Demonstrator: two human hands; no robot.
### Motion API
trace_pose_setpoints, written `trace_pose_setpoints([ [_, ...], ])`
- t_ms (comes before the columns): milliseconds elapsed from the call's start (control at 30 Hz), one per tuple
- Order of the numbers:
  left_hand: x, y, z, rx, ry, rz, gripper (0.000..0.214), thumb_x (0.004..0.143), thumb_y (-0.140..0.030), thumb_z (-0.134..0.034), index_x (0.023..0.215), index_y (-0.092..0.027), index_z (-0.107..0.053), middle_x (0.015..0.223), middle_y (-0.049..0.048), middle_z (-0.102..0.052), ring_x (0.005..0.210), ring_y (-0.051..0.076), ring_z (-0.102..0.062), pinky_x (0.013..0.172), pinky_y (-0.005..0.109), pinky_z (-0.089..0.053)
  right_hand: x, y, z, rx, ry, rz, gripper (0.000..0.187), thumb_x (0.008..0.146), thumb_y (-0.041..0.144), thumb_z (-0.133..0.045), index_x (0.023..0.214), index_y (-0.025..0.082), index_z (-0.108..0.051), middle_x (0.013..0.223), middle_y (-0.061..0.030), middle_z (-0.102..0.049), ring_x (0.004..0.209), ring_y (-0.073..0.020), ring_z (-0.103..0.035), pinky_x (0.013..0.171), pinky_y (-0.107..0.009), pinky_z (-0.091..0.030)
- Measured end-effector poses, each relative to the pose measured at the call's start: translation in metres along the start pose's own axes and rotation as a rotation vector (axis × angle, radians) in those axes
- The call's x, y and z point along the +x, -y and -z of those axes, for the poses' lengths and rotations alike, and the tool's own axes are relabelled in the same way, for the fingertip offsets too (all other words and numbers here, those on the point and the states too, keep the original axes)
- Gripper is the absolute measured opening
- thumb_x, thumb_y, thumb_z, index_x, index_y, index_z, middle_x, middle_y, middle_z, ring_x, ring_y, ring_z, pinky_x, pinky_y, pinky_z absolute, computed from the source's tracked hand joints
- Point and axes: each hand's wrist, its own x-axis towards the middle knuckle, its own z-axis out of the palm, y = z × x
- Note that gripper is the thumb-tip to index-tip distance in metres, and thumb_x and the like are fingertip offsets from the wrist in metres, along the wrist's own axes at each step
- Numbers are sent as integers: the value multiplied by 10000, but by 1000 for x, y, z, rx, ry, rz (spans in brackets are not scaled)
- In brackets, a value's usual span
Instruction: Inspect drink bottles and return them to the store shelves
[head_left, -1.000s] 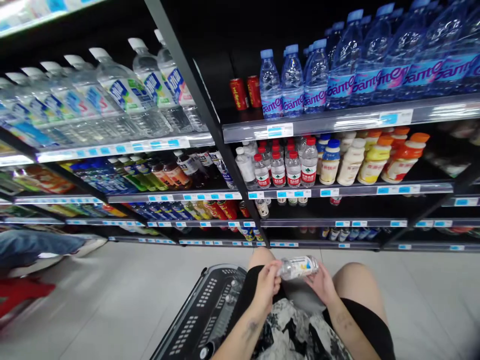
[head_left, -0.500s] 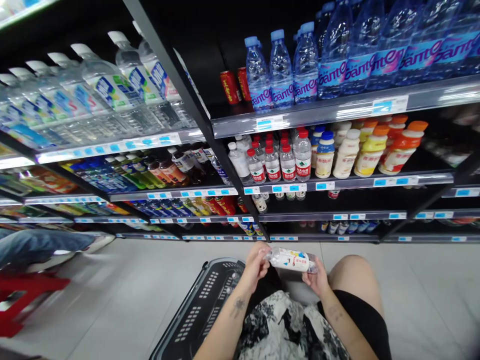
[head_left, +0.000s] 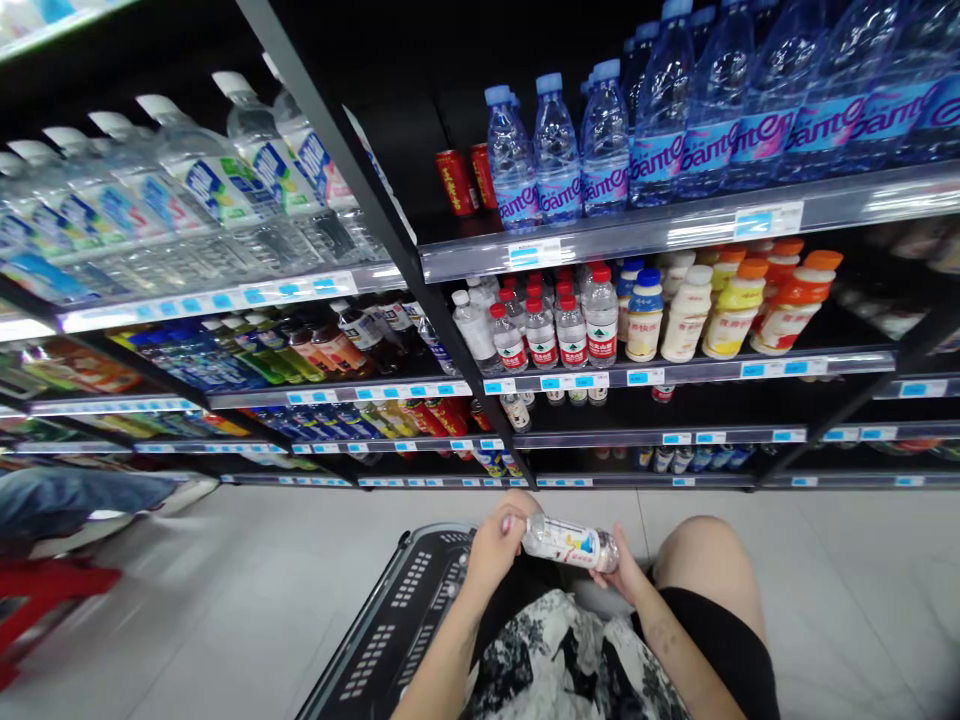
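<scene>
A small clear plastic water bottle (head_left: pixel 564 542) with a white printed label lies nearly sideways above my lap, its base end tipped slightly down. My left hand (head_left: pixel 495 545) is closed around its cap end, and the fingers hide most of the cap. At the other end, my right hand (head_left: pixel 621 570) grips the bottle near its base. Beside my left forearm on the floor stands a dark basket or crate (head_left: pixel 390 630) with slotted sides.
Ahead are shelves with blue bottles (head_left: pixel 551 150), red-capped water bottles (head_left: pixel 574 330), milk-drink bottles (head_left: pixel 686 310) and large white-capped bottles (head_left: pixel 217 185). A red stool (head_left: pixel 45 600) and another person's jeans-clad leg (head_left: pixel 75 498) are at the left. Pale tiled floor (head_left: pixel 225 590) lies between.
The bottle has turned about its length, showing a different part of its label, and sits slightly lower and further left. My left hand has shifted so its fingers cover the cap end.
</scene>
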Motion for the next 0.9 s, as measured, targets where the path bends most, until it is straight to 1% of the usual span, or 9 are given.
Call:
trace_pose_setpoints([
  [67,-3,3,1,13,-17,-15,259,787,-401,-530,864,-215,-692,501,-40,-545,447,136,-498,504,235,-356,0,-1,-3,3,12,10,669,800,807,-529,873,165,-701,563,-76,-689,403,-125,-522,391,-222,-306],
  [200,-4,9,-5,-82,-42,-14,343,790,-530,-600,894,-212,-678,530,-48,-552,463,137,-499,510,238,-374,-1,3,-7,36,-12,112,463,717,646,-753,856,217,-648,667,1,-691,476,-102,-527,397,-213,-325],
  [267,-1,12,-10,-148,-62,-3,435,774,-614,-637,918,-204,-660,532,-55,-547,453,131,-484,505,238,-371,-1,5,-8,61,-34,167,479,674,643,-787,866,229,-640,699,16,-680,519,-106,-529,409,-218,-341],
  [367,5,13,-16,-158,-76,22,471,774,-671,-650,780,-203,-599,519,-38,-550,444,130,-486,519,246,-371,-2,8,-11,91,-76,209,525,637,653,-807,894,223,-649,738,0,-688,588,-126,-550,439,-235,-367],
  [433,11,10,-19,-94,-72,12,449,823,-632,-618,678,-213,-543,517,-17,-557,446,134,-494,542,255,-375,-1,7,-13,108,-111,213,538,643,653,-804,918,219,-643,776,-13,-704,624,-136,-569,465,-244,-387],
  [533,26,-5,-23,50,-104,-116,344,861,-493,-625,664,-224,-540,567,-4,-572,536,155,-531,596,252,-368,3,-2,-15,125,-175,160,612,661,689,-770,1043,237,-615,843,-31,-740,635,-145,-614,507,-252,-428],
  [633,50,-31,-26,237,-149,-273,272,867,-409,-657,695,-228,-550,623,-1,-584,619,161,-548,636,246,-331,10,-18,-15,30,-352,50,737,581,754,-766,1119,283,-586,930,-32,-761,700,-166,-690,542,-238,-464],
  [733,85,-60,-26,368,-231,-345,263,887,-441,-664,748,-229,-590,641,10,-593,647,175,-577,650,254,-308,18,-34,-13,-77,-487,-53,728,457,738,-799,971,257,-614,803,-28,-729,600,-160,-654,476,-218,-403],
  [900,152,-78,-25,383,-378,-341,255,956,-466,-602,954,-222,-676,791,44,-693,779,198,-653,711,252,-362,30,-43,-13,-122,-469,-101,650,401,703,-799,824,246,-613,686,-16,-697,513,-138,-594,442,-197,-350],
])
